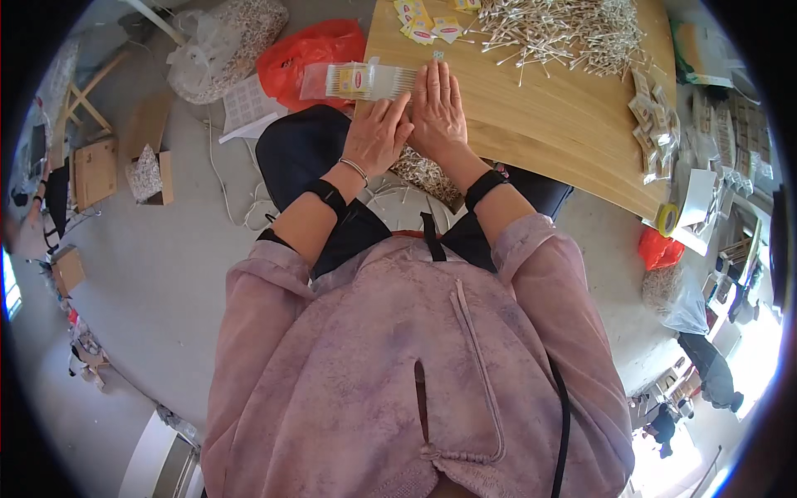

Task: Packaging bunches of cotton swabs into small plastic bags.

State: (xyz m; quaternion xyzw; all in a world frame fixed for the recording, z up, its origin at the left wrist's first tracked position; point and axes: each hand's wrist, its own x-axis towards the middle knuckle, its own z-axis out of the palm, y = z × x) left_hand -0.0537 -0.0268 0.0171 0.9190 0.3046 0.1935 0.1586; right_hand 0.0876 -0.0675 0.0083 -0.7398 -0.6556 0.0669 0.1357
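A clear plastic bag of cotton swabs (pixel 390 81) lies along the near left edge of the wooden table, with a yellow card (pixel 355 80) showing inside its left part. My left hand (pixel 378 137) rests at the bag's lower edge, fingers stretched out and touching it. Beside it, my right hand (pixel 440 116) lies flat over the bag's right end, fingers straight and side by side. That end of the bag is hidden under the right hand. Several loose yellow cards (pixel 423 23) are on the table beyond my hands.
A large heap of loose cotton swabs (pixel 573 33) covers the far part of the table (pixel 540 124). Filled packets (pixel 652 124) are piled at its right edge, near a yellow tape roll (pixel 667 219). Left of the table are a red plastic bag (pixel 311 58) and a swab-filled clear sack (pixel 220 54).
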